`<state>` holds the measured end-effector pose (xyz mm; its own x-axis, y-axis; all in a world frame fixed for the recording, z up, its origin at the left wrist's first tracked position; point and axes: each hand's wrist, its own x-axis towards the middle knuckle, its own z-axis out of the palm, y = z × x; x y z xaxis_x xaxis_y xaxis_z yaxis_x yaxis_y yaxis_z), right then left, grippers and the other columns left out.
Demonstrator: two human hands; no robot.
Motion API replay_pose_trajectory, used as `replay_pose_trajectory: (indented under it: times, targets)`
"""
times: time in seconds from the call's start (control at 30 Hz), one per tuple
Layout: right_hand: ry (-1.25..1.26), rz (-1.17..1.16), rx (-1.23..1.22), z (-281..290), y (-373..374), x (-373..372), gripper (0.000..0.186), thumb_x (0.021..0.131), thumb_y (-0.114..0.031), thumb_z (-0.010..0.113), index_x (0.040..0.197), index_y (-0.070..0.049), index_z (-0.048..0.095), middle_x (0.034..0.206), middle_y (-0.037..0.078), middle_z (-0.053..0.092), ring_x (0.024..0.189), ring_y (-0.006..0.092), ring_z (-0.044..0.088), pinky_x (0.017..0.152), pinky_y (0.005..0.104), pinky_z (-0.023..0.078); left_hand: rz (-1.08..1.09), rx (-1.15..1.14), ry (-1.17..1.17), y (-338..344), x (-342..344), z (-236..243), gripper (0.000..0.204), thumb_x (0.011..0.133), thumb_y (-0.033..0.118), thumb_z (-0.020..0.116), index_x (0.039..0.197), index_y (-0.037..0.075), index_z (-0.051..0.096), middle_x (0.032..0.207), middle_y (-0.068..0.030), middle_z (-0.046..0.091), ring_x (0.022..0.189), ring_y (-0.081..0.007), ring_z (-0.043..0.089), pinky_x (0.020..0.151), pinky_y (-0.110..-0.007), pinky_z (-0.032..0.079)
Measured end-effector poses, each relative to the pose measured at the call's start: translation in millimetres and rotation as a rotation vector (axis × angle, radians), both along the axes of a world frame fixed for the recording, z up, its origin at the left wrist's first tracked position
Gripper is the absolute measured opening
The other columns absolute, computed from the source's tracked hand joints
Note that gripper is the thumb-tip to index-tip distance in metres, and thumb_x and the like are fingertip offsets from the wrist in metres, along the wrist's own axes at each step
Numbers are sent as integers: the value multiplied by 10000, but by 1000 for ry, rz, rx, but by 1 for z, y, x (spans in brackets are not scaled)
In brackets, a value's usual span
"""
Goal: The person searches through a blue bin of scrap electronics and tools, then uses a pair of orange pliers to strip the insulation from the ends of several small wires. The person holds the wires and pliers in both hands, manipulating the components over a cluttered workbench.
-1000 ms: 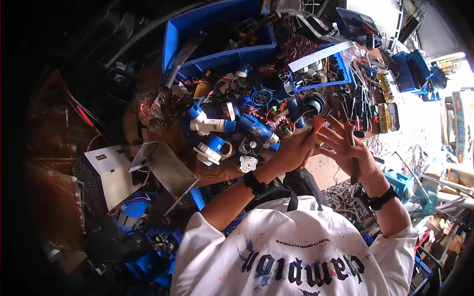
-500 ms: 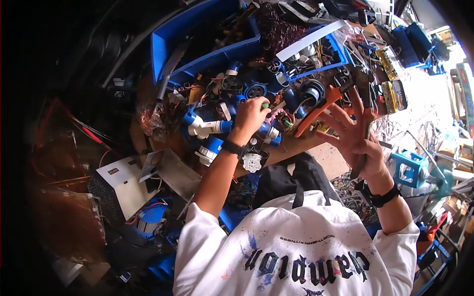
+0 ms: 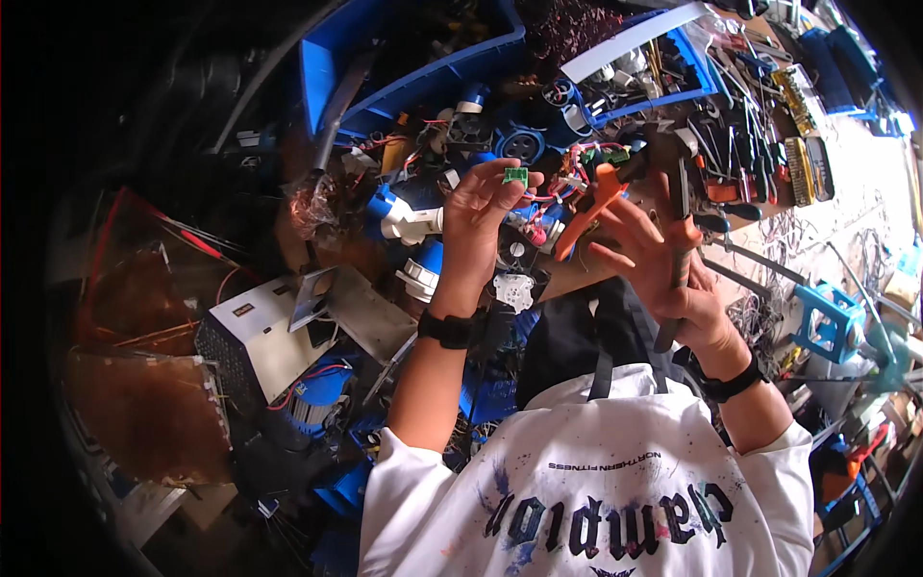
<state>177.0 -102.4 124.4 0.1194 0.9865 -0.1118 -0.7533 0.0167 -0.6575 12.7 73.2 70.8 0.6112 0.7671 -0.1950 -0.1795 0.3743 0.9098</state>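
fingers of the right hand are standing wide apart while that hand is holding an orange-handled metal hand tool over the near edge of a brown wooden workbench. a flat white perforated plastic piece is lying by that edge. the left hand is staying narrow, thumb and fingertips pinching a small green plastic block above the surface. blue-and-white cylindrical connectors are lying to its left. slim screwdrivers are lying toward the right edge; a large blue plastic bin is sitting at the far edge.
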Motion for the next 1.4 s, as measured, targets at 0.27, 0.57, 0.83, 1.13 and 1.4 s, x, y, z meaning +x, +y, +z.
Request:
replay_pose_trajectory:
  times: [0.27,0.57,0.83,1.13,1.4]
  targets:
    - [18,57,175,8,4,-3,1009,620,-43,560,1532,-73,130,1583,145,172,1482,302,117,1172,529,124,80,281,41,-6,-3,89,259,869,-4,674,1119,16,609,1038,-136,697,1016,-192,659,902,-299,525]
    - [32,123,365,58,21,-20,996,609,-22,538,1523,-70,147,1597,157,123,1483,314,100,1182,519,92,197,331,-55,-16,-13,170,311,929,216,653,1182,43,599,1045,-139,694,868,-140,650,783,-265,516]
    - [-12,142,401,124,24,-45,1040,637,-179,600,1547,-189,97,1573,177,201,1432,358,248,1157,522,190,209,241,-185,-14,-34,209,268,976,250,584,1169,65,560,930,-88,680,861,-147,649,830,-310,504]
    - [142,151,304,158,23,-64,1047,619,-237,630,1540,-279,134,1494,239,313,1343,434,359,1119,591,236,112,309,-260,-14,-48,211,303,1010,248,515,1229,40,543,815,-15,590,748,-88,590,738,-263,528]
    - [163,90,320,170,21,-68,1007,627,-231,595,1536,-271,165,1516,254,270,1358,462,329,1103,643,234,55,392,-179,-26,-55,219,372,1051,200,396,1374,28,463,928,-25,583,853,-103,562,831,-273,472]
